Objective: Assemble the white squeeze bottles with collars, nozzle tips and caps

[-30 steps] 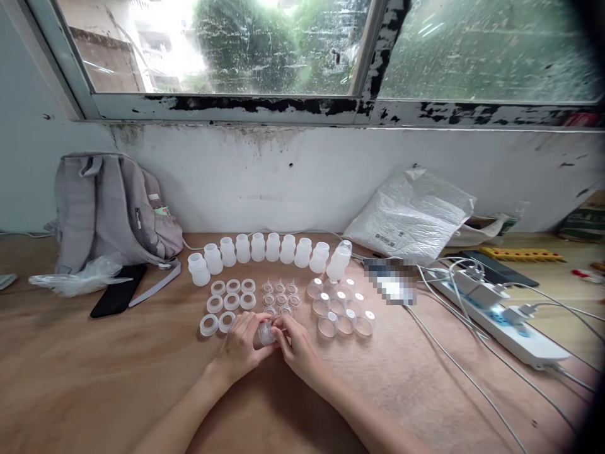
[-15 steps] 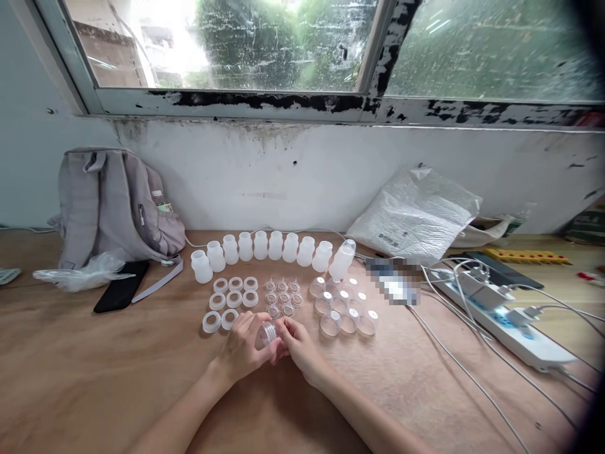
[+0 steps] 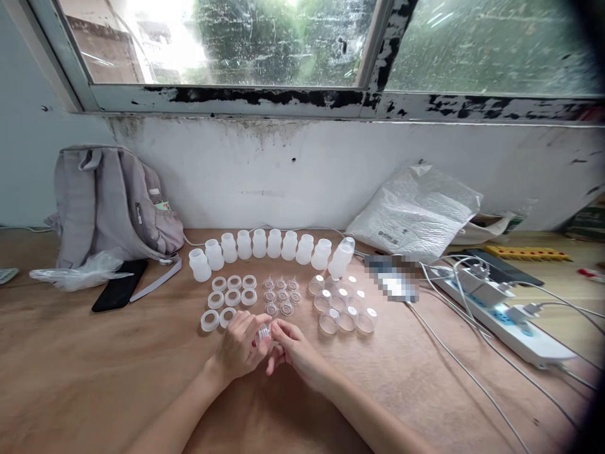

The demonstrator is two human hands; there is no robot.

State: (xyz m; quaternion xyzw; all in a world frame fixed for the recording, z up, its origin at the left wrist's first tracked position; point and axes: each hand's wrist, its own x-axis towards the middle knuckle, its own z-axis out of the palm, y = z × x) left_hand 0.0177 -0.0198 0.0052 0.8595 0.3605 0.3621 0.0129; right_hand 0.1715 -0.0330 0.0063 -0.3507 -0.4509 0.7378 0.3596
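While both hands (image 3: 267,343) still pinch the small clear piece (image 3: 263,331), it now shows less, tilted upright.

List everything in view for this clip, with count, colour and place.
bottles: ten, white, row at back of table
rings: about eight, white, left group
small teats: about eight, clear, middle group
caps: about nine, clear, right group
backpack: one, grey, far left
phone: one, black, beside backpack
plastic bag: one, white, against wall
power strip: one, white, right
table: wooden
small clear part: one, between both hands
left hand; right hand: holding it
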